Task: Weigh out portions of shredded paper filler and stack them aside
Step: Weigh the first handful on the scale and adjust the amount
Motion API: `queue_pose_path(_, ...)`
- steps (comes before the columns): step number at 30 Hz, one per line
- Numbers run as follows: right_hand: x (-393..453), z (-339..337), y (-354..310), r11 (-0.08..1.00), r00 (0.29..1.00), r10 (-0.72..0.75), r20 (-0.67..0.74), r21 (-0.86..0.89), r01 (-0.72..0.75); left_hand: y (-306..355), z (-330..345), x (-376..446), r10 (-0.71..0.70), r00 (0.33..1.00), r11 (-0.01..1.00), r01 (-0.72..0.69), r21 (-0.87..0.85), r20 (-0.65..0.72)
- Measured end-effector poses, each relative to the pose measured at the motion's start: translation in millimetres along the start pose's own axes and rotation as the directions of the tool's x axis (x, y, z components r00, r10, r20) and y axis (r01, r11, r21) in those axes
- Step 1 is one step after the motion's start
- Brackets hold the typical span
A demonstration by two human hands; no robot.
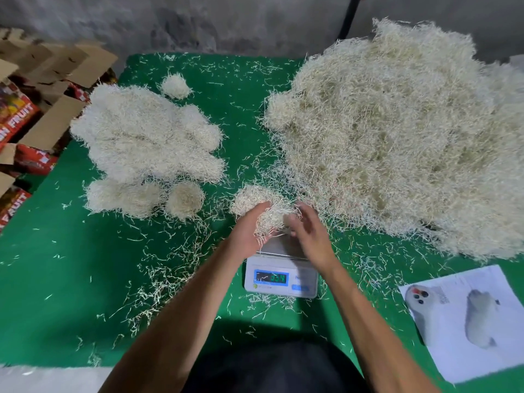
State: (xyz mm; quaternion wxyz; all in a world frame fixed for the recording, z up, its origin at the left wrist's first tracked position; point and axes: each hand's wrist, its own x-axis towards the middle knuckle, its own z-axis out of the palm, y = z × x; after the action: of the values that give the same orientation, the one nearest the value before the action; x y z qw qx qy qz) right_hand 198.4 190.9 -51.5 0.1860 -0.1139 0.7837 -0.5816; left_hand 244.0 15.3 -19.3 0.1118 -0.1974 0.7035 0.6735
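So the bench [85, 279] is covered in green cloth and pretty much everything sits on it. Biggest thing by far is the bulk heap of shredded paper [397, 131] taking up the right and far-right side. Looks like that's the supply, parked right next to the scale so a grab is a short reach. Over on the left is the stack of finished portions [147, 140], rounded wads bunched together, with a few separate balls at its near edge and one small one at the far edge. Makes sense to keep them on the other side from the supply so weighed and unweighed stuff doesn't mix.

Off the left edge there are open cardboard fruit boxes [42, 89], probably where the filler ends up. Near right lies a printed sheet [467, 321] with photos on it, can't read what it says.

In the near middle is the small digital scale [280, 276], display lit and facing the person; the digits are too blurry to trust. Right above its platter is the current portion [261, 205], a loose wad. The left hand [249, 234] cups it from underneath, fingers curled into the strands, while the right hand [309, 236] has its fingers bent against the clump's right side, seemingly shaping or picking at it. My guess is it's being adjusted to weight. Loose strands are scattered all over the cloth.
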Motion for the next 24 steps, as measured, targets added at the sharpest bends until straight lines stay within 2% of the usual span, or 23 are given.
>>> queue_pose_path(1, -0.3, 7.9, 0.0, 1.0, 0.999, -0.009, 0.046, -0.009, 0.01, -3.8, -1.7, -0.5, 0.039, 0.999, 0.991, -0.037, 0.126, -0.011)
queue_pose_path(2, -0.2, 14.5, 0.2, 0.999, 0.998, -0.032, 0.058, -0.027, 0.034, -2.8, -3.1, -5.5, 0.069, 0.997, 0.98, -0.074, 0.184, 0.032)
queue_pose_path(5, 0.8, 19.3, 8.6, 0.998, 0.997, -0.055, -0.049, 0.019, 0.056, -9.3, -12.3, -8.3, 0.169, 0.976, 0.939, -0.202, 0.277, 0.137)
queue_pose_path(6, 0.0, 15.4, 8.5, 0.999, 0.997, -0.032, -0.077, 0.004, 0.032, -8.9, -16.1, -9.3, 0.171, 0.973, 0.949, -0.205, 0.239, 0.155)
queue_pose_path(8, -2.6, 3.4, 8.0, 0.994, 0.999, 0.012, -0.05, -0.112, -0.017, -10.3, -19.8, -11.4, 0.129, 0.987, 0.98, -0.141, 0.14, 0.092)
queue_pose_path(10, -2.4, -9.6, 12.7, 0.914, 0.997, -0.081, 0.013, -0.397, 0.08, -15.7, -24.2, -8.6, -0.005, 0.999, 0.996, 0.009, 0.085, -0.048)
queue_pose_path(11, -1.8, -15.4, 16.5, 0.856, 0.992, -0.127, 0.022, -0.503, 0.121, -18.9, -26.5, -7.2, -0.06, 0.994, 0.99, 0.071, 0.12, -0.094)
queue_pose_path(12, -2.8, -20.4, 17.7, 0.839, 0.992, -0.126, -0.011, -0.535, 0.101, -24.5, -28.8, -6.4, -0.055, 0.991, 0.984, 0.075, 0.159, -0.123)
queue_pose_path(15, -11.3, -28.4, 20.5, 0.928, 0.984, -0.026, -0.175, -0.37, -0.041, -43.2, -34.2, -9.4, -0.019, 0.987, 0.987, 0.043, 0.152, -0.158)
queue_pose_path(20, -30.8, -24.2, 33.4, 0.981, 0.961, 0.073, -0.268, -0.155, -0.118, -61.3, -34.6, -13.9, 0.034, 0.984, 0.997, -0.022, 0.071, -0.176)
queue_pose_path(24, -37.4, -19.5, 37.8, 0.987, 0.954, 0.106, -0.28, -0.085, -0.134, -64.9, -35.1, -18.1, -0.084, 0.965, 0.99, 0.051, -0.135, -0.249)
